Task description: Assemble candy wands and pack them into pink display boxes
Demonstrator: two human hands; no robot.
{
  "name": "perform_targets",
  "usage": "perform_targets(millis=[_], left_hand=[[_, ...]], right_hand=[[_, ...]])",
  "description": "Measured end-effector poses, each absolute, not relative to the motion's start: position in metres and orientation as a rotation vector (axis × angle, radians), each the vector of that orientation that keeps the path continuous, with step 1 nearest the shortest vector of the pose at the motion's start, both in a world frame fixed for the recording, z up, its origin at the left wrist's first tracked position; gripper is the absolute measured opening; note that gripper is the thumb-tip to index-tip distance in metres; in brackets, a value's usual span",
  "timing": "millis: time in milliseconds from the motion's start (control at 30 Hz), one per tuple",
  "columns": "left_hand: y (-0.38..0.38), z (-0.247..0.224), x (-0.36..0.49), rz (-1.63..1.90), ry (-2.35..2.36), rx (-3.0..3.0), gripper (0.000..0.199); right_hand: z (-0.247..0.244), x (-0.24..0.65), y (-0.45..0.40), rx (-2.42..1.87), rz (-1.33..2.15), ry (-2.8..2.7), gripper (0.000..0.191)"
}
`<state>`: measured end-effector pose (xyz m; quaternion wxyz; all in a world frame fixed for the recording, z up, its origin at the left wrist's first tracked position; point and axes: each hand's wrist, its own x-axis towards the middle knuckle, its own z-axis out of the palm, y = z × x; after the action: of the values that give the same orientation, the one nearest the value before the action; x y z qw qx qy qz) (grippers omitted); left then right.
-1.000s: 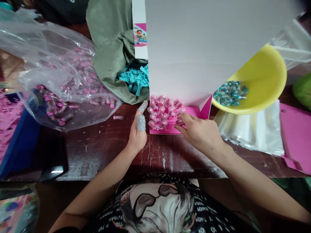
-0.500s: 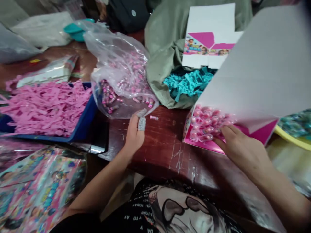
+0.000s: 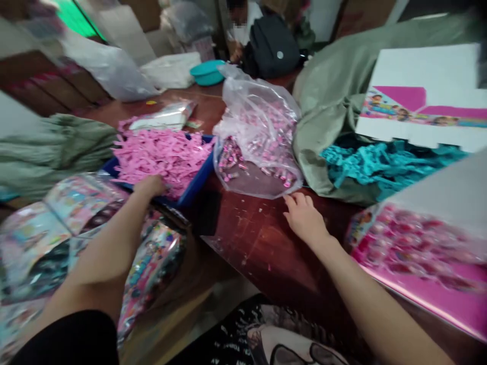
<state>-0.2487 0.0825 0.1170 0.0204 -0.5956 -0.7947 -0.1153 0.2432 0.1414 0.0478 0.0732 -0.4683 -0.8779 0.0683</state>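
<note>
A: What is seen at the left grip (image 3: 150,186)?

B: It is stretched over the rim of a blue tray (image 3: 197,183), its fingertips hidden at the edge of a heap of pink shredded paper (image 3: 163,157). Whether the shreds are clenched or only touched cannot be told.

A: And at the right grip (image 3: 304,218)?

B: It is held open with the fingers spread, and nothing is grasped. It is laid on a dark wooden surface (image 3: 251,253), and a clear plastic bag (image 3: 258,152) filled with pink capsules is placed just beyond the fingertips.

A: What is placed to the right of that grip?

B: A pink display box (image 3: 418,299) packed with pink capsules is seen there, partly covered by a pale card flap (image 3: 449,197). Farther out, teal shredded paper (image 3: 388,162) is laid against a green sack (image 3: 327,126).

A: And below the left grip?

B: Printed foil packets (image 3: 34,238) are piled under the forearm, beyond the edge of the surface
</note>
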Motion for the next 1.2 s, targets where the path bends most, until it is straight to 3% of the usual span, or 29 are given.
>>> perform_targets(millis=[133,233,400,467,633,867,1100,1200], left_hand=[[0.061,0.119,-0.27,0.133,-2.724,-1.59,0.03],[0.052,0.122,-0.27,0.27,-2.744,-1.538,0.018],[0.068,0.11,-0.247,0.253,-2.628,-1.688,0.049],[0.076,0.104,-0.239,0.248,-2.611,-1.735,0.049],[0.086,0.111,-0.233,0.051,-2.554,-1.644,0.04],[0.092,0.14,-0.225,-0.395,-2.407,-1.491,0.061],[0.115,0.163,-0.179,-0.881,-2.212,-1.609,0.068],[0.111,0.158,-0.113,-0.809,-2.21,-1.916,0.053]], right_hand=[[0.021,0.215,0.179,-1.446,0.146,-2.657,0.037],[0.026,0.207,0.202,-1.495,0.085,-2.561,0.041],[0.028,0.189,0.232,-1.678,0.272,-2.44,0.043],[0.026,0.187,0.235,-1.675,0.31,-2.421,0.044],[0.035,0.204,0.213,-1.572,0.38,-2.357,0.038],[0.042,0.252,0.146,-1.127,0.805,-2.257,0.034],[0.032,0.298,0.105,-1.208,1.0,-2.053,0.033],[0.042,0.31,0.09,-1.112,1.004,-2.051,0.028]])
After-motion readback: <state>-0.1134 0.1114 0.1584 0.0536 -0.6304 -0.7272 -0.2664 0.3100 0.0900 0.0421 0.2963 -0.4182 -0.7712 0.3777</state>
